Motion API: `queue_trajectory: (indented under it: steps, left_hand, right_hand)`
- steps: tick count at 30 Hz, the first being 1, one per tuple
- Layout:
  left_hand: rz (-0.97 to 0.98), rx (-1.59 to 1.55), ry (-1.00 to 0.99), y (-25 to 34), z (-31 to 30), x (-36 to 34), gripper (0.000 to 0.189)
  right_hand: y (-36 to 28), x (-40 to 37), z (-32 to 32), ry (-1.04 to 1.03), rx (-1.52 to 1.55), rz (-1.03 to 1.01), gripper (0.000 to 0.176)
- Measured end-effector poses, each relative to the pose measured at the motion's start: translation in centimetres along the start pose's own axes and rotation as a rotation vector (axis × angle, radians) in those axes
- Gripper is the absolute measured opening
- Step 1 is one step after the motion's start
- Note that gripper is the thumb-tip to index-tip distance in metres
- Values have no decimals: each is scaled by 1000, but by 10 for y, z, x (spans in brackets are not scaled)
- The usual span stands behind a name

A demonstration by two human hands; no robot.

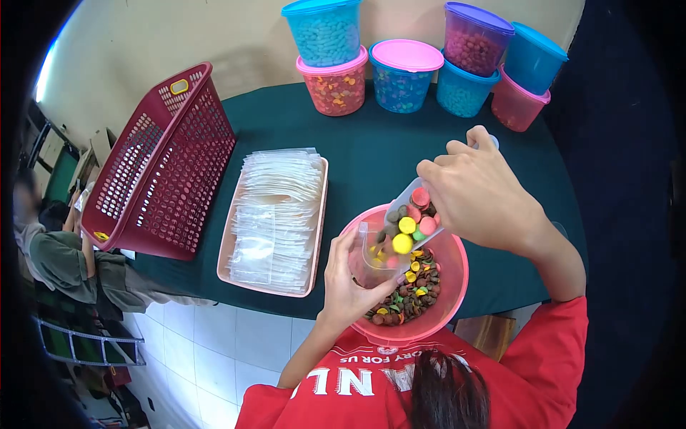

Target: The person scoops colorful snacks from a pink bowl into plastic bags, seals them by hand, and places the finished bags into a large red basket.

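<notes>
My right hand [480,187] grips a clear scoop [397,202] loaded with round brown, yellow, pink and green candies [407,225]. The scoop tilts down to the left, its mouth at the top of a small clear plastic bag [368,259]. Fingers and thumb of my left hand [346,282] are curled around that bag, and a few candies show inside or behind its film. Below both hands sits a pink bowl [457,286] with many more mostly brown candies [411,300]. The scoop's handle is largely hidden by my right hand.
A pale tray [223,264] of stacked clear bags [275,214] lies left of the bowl. Behind it stands a maroon basket [161,171]. Lidded tubs [406,79] of colored sweets line the back wall. Another person [61,250] is at far left, beyond the table.
</notes>
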State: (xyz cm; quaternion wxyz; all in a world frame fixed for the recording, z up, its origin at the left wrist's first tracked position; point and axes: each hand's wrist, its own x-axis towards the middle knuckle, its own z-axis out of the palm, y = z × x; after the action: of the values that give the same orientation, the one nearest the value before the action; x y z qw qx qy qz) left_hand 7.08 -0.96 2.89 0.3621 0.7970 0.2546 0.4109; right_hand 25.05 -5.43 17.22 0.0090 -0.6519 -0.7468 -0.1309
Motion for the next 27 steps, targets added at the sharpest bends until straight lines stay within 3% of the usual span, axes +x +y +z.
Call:
queue_trajectory:
  steps: [13, 27]
  left_hand:
    - [-5, 17, -38, 0, 1, -1, 86]
    - [10, 29, -56, -2, 1, -1, 91]
  right_hand:
    - [-3, -4, -3, 41, -9, 1, 11]
    - [15, -7, 4, -101, 242, 143, 13]
